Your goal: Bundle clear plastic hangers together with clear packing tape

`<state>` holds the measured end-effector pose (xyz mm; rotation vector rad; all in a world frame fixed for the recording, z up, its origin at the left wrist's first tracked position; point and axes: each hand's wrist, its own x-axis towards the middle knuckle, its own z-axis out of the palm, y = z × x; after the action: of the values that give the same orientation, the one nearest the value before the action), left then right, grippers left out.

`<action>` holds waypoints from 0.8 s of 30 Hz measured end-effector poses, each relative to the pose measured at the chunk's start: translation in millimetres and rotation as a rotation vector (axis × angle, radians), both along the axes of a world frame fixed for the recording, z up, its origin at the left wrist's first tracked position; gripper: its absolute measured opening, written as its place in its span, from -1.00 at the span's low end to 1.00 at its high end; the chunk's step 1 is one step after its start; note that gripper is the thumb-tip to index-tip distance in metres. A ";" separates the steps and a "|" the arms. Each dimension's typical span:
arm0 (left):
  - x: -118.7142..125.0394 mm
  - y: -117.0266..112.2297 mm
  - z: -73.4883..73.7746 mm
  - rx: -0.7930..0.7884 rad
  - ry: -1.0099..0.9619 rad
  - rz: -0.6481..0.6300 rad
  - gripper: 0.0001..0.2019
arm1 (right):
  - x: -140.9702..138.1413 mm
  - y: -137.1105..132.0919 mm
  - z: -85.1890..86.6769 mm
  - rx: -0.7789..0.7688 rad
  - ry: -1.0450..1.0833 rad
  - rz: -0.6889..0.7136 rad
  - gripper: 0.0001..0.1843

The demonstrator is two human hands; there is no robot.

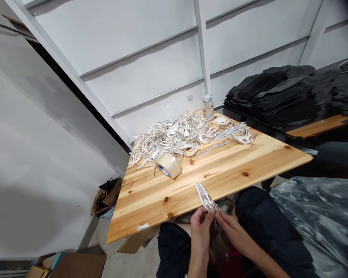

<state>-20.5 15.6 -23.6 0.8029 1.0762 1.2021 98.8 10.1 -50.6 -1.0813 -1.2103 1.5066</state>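
Wooden table [220, 162], strip bundle [205, 197] angled up-left

My left hand [201, 227] and right hand [231, 227] pinch a bundle of white strips [205, 197], apparently plastic, at the counter [220, 166] edge.

Even, diffuse indoor light, fairly bright on the white wall panels [150, 58] and the wooden tabletop [226, 162]; shadows soft and short; the stack of black sheets [278, 96] loses detail in darkness; straight lines bow toward the edges from wide-angle distortion; corners slightly soft; no strong glare.
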 end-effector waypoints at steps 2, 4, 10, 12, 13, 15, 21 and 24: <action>1.0 -0.3 0.7 -0.010 -0.019 0.015 -0.77 | -1.3 0.3 2.3 -0.019 0.037 0.008 -0.41; 3.5 0.0 -1.0 -0.015 -0.051 0.036 -0.78 | -2.3 0.6 3.6 -0.015 0.066 0.031 -0.44; 2.6 -3.2 6.2 -0.007 0.027 0.003 -0.73 | -7.2 2.8 -0.4 0.079 0.094 -0.020 -0.57; -9.2 -6.5 23.7 0.001 0.158 -0.065 -0.70 | -7.5 3.2 0.2 0.084 0.080 -0.038 -0.58; -17.7 -6.9 34.9 0.004 0.228 -0.078 -0.67 | -7.2 3.3 1.5 0.072 0.083 -0.029 -0.57; -37.8 -1.5 58.8 -0.019 0.342 0.061 -0.65 | -6.5 3.2 5.2 0.027 0.100 -0.006 -0.54; -92.4 71.1 102.7 0.057 -0.066 0.350 -0.79 | -10.5 1.0 11.3 -0.014 0.154 -0.023 -0.53; -110.5 110.1 110.0 -0.125 -0.260 0.193 -0.61 | -13.3 -0.6 9.3 -0.031 0.196 -0.016 -0.52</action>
<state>-131.0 125.8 86.4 0.4399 1.0179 1.3457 85.4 9.6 -41.2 -0.9368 -1.0435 1.5834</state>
